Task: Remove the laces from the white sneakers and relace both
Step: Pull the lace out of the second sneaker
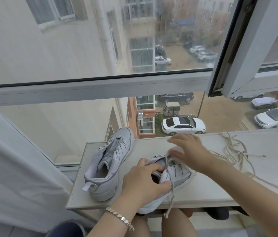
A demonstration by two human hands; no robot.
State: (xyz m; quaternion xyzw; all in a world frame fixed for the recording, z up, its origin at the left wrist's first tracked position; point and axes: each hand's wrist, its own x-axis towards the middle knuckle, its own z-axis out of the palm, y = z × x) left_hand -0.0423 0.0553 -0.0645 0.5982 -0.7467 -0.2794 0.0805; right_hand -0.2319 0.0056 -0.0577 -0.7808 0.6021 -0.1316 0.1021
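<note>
Left hand: my left hand grips the near sneaker at the collar, thumb on the outer side and fingers curled over the opening.
Right hand: my right hand is over the tongue and eyelets at the 12 o'clock end of that shoe. It is blurred, so I cannot tell whether it pinches a lace or lies open.
Near sneaker: it is on the surface at about 6 o'clock, tipped onto its side, with the heel sole poking past the near edge. A lace is threaded through it, and one lace end hangs down off the edge.
Far sneaker: the far sneaker stands upright at 9 o'clock of the held shoe, just beside it, and I see no lace in its eyelets.
Loose lace: the loose lace is heaped on the surface at 3 o'clock, and a strand of it trails toward my right forearm.
Step, as I judge it: I am working the lace through the near sneaker's eyelets, though I cannot tell from here whether it is going out or in.
How to do it well: hold the collar firmly so the shoe does not roll. Take one crossing at a time, close to the eyelet, and draw straight along the lace rather than tugging the whole length.
Risks: the overhanging heel could slip off the edge, so I would slide the shoe toward 12 o'clock. I would also keep the hanging end and the strand by my arm apart, or they may knot.
</note>
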